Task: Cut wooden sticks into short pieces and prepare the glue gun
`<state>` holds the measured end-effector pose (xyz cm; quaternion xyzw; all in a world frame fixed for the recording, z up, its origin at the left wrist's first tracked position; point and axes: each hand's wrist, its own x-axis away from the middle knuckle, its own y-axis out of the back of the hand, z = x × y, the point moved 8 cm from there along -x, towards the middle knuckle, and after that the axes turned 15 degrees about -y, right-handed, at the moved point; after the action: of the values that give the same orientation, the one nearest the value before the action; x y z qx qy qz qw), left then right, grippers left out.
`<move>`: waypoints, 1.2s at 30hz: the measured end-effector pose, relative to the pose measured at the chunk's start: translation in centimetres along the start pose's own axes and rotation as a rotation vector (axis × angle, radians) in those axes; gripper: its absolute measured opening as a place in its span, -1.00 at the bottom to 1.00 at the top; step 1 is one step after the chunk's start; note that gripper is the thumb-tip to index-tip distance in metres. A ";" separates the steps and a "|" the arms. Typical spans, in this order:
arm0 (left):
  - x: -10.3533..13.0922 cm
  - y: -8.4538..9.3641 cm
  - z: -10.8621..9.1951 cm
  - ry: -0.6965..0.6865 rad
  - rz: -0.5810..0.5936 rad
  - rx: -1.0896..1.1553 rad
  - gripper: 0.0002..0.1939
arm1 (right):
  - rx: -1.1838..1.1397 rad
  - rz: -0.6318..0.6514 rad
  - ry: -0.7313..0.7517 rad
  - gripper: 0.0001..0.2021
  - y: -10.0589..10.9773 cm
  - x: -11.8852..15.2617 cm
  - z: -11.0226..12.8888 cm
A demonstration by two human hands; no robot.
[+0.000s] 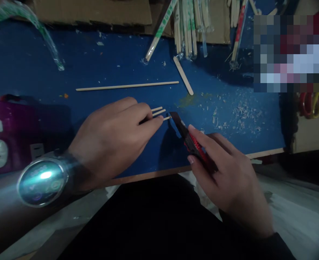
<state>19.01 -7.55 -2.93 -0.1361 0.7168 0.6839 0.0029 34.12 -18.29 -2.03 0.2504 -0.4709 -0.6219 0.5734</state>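
My left hand, closed, grips several thin wooden sticks; only their short ends poke out past the fingertips, and the rest is hidden under the hand. A utility knife with a red and black body is held in my right hand. Its blade end points up and left, close to the tip of the nearest stick; whether it touches cannot be told. Beyond my hands, a long thin wooden stick lies across the blue table top. A flat craft stick lies slanted near its right end.
Wrapped chopsticks rest on cardboard at the back. White shavings scatter to the right. Scissors with red and yellow handles sit at far right. A purple box with sockets stands at left. The table's edge runs before me.
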 end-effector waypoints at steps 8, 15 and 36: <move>-0.1 0.1 0.0 0.029 -0.001 -0.003 -0.60 | -0.005 -0.011 -0.009 -0.39 -0.3 -0.1 0.4; 0.0 0.0 0.1 0.057 0.006 0.039 -0.56 | -0.032 -0.009 -0.040 -0.39 -0.2 -0.1 0.1; -0.4 -0.4 0.1 0.047 0.092 0.071 -0.59 | 0.069 -0.049 -0.021 -0.43 -0.5 -0.2 1.4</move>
<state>19.42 -7.37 -3.30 -0.1189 0.7461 0.6539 -0.0406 32.69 -17.70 -1.94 0.2748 -0.4919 -0.6217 0.5441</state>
